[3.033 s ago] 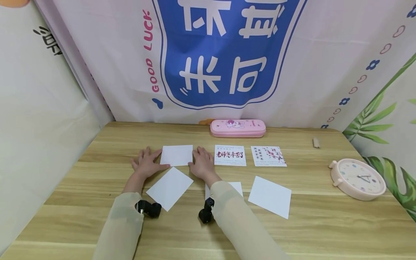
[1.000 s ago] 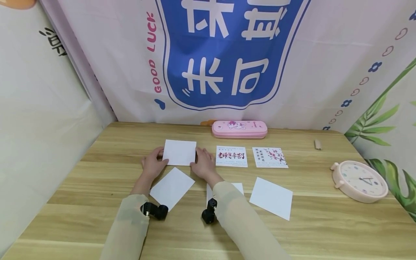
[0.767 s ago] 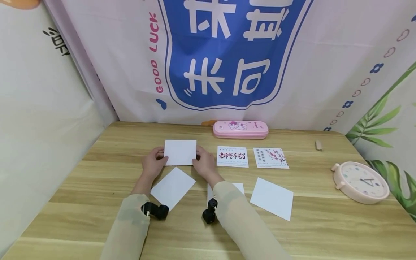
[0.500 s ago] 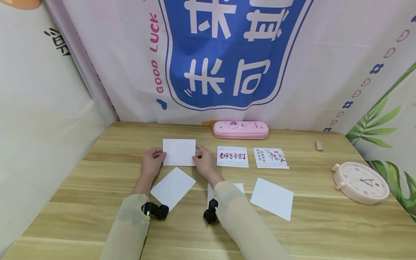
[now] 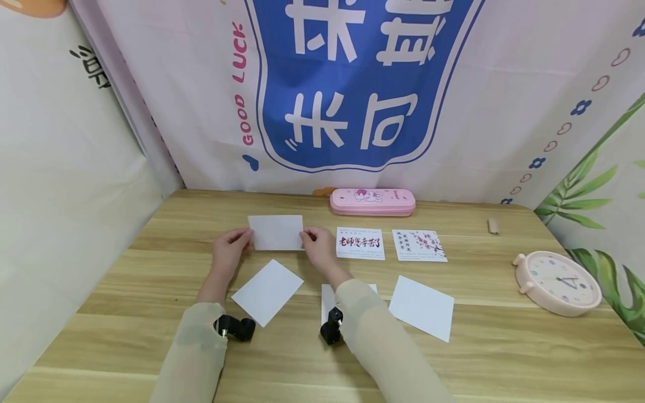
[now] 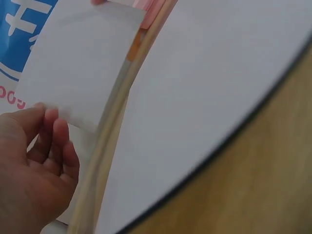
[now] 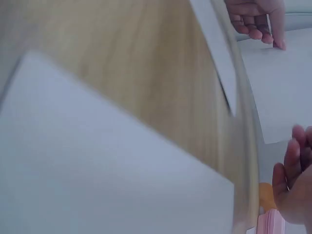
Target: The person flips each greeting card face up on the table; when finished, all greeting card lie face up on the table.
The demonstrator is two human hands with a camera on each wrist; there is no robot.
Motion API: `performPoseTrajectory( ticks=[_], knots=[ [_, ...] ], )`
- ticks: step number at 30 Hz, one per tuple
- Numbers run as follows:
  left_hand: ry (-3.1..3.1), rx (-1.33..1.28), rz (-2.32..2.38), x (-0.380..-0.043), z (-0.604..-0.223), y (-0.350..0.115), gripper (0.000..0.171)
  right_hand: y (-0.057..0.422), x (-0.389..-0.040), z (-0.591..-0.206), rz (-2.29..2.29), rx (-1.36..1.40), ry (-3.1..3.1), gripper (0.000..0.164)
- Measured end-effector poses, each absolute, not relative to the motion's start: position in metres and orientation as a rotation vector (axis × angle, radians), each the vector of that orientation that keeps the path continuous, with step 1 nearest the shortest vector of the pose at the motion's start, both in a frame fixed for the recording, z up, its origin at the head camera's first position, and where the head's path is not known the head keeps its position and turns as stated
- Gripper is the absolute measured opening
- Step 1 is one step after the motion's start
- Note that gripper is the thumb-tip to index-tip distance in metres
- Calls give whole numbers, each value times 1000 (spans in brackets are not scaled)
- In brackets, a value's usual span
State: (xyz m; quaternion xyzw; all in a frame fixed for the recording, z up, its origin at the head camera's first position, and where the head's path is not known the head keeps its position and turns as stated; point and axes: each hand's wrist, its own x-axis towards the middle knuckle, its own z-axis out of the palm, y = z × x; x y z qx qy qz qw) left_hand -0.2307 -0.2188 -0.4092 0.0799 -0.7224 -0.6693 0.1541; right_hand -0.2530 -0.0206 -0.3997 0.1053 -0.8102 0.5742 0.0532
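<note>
A white card (image 5: 276, 232), its blank side facing the head camera, is held up off the table by its two short edges. My left hand (image 5: 228, 253) pinches the left edge between thumb and fingers. At the right edge, my right hand (image 5: 321, 249) does the same. Both wrist views show the card (image 6: 80, 58) standing clear of the wood. Closer to me lie a blank card (image 5: 268, 292) set askew, another (image 5: 330, 294) partly covered by the right sleeve, and a third (image 5: 422, 308). Right of my hands are a card with red characters (image 5: 360, 243) and one with blossoms (image 5: 420, 245).
Against the patterned cloth backdrop (image 5: 201, 112) sits a pink pencil case (image 5: 373, 202). A pale pink clock (image 5: 558, 282) lies near the right side of the wooden table (image 5: 504, 358), with a small beige object (image 5: 493, 226) behind it.
Three seconds ago the card lay on the table with a hand at each side. Both hands have since gripped and raised it, and it has tilted during the last half second.
</note>
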Motion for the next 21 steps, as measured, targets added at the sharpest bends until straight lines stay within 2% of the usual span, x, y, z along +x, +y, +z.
performPoseTrajectory(
  ticks=[6, 10, 14, 21],
  knots=[
    [-1922, 89, -2141, -228, -408, -222, 22, -19, -253, -397, 2115, 371, -2317, 30],
    [-1915, 96, -2120, -231, -415, -225, 25, -16, -253, -397, 2219, 346, -2310, 30],
    [-1996, 194, -2039, -232, -416, -224, 29, -14, -253, -398, 2185, 364, -2401, 31],
    [-2083, 327, -1943, -228, -407, -217, 32, -15, -253, -403, 2045, 367, -2512, 52]
  ],
)
